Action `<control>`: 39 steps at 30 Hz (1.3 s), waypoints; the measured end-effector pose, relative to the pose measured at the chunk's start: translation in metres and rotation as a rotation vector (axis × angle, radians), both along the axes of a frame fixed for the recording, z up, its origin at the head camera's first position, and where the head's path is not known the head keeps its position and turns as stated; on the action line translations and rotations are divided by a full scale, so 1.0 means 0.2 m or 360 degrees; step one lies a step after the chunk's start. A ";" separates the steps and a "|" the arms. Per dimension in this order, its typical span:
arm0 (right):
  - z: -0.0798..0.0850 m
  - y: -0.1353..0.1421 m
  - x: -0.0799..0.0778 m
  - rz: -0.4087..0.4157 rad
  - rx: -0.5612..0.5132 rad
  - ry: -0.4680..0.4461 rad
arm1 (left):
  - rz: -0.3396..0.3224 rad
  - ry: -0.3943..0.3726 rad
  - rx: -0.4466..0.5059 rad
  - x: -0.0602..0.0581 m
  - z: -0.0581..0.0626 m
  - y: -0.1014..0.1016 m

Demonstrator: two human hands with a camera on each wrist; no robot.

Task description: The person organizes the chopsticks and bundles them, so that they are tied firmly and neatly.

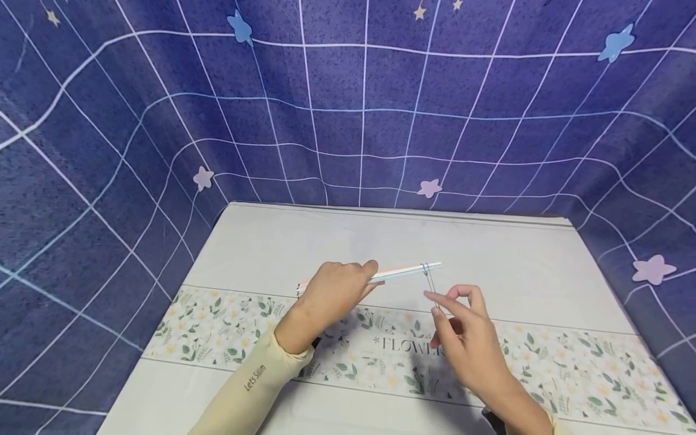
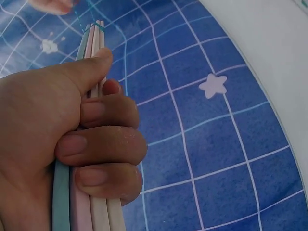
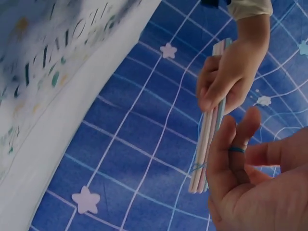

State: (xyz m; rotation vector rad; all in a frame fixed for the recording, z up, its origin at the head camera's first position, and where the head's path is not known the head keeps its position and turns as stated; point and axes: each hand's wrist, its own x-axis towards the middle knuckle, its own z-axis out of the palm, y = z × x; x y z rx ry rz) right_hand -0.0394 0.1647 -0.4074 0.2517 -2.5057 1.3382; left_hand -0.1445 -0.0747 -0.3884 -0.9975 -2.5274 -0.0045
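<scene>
My left hand (image 1: 339, 287) grips a bundle of chopsticks (image 1: 402, 274) in white, pink and pale blue-green. In the left wrist view the fingers curl round the chopsticks (image 2: 61, 192), the thumb lying along them. A thin teal elastic band (image 1: 426, 269) loops the bundle close to its far end. From there it runs taut to my right hand (image 1: 470, 338), which holds it between thumb and fingers. In the right wrist view a piece of the teal band (image 3: 237, 149) crosses a finger of that hand; the loop (image 3: 197, 167) round the sticks is slack-looking and small.
Both hands are above a white table (image 1: 304, 235) with a printed flower strip (image 1: 228, 326) across it. Blue-purple curtain cloth (image 1: 337, 133) with a grid and stars hangs behind and at both sides.
</scene>
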 end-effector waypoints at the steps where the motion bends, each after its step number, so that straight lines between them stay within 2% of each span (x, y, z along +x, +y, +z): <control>1: 0.00 0.00 0.00 -0.0022 0.0053 -0.0036 | 0.0006 0.0006 0.0006 0.00 0.00 0.00; 4: 0.01 0.01 -0.02 -0.0062 0.0235 -0.0129 | 0.0011 0.0017 0.0014 -0.01 0.01 -0.01; 7: 0.01 0.00 -0.04 -0.0063 0.0409 -0.0127 | -0.0003 0.0037 0.0007 -0.01 0.00 -0.01; 10: 0.00 -0.01 -0.05 -0.0077 0.0523 0.0043 | -0.0006 0.0054 0.0009 -0.01 0.00 -0.01; 14: -0.01 -0.04 -0.03 -0.0057 0.0643 0.0421 | 0.0010 0.0047 0.0049 -0.01 -0.01 -0.01; 16: -0.01 -0.05 -0.02 -0.0044 0.0720 0.0562 | 0.0005 0.0038 0.0058 -0.01 -0.01 -0.01; 20: -0.01 -0.06 -0.01 -0.0019 0.0786 0.0698 | -0.0012 0.0017 0.0052 -0.02 -0.02 -0.02; 22: 0.00 -0.05 -0.01 0.0043 0.0774 0.0774 | -0.0003 0.0011 0.0053 -0.02 -0.03 -0.02; 27: 0.00 -0.03 -0.04 0.0314 0.0754 0.0961 | 0.0002 -0.0034 0.0054 -0.01 -0.03 -0.02; 29: 0.00 -0.02 -0.04 0.0365 0.0741 0.0940 | -0.0003 -0.0057 0.0046 -0.02 -0.03 -0.03; 32: -0.01 -0.01 -0.04 0.0362 0.0634 0.0755 | 0.0007 -0.0091 0.0045 -0.01 -0.02 -0.04; 35: -0.01 0.00 -0.05 0.0305 0.0397 0.0437 | 0.0018 -0.0105 0.0048 -0.01 -0.01 -0.05; 39: 0.02 0.06 -0.08 0.0324 -0.0053 -0.0083 | 0.0009 -0.0126 0.0049 0.00 0.00 -0.06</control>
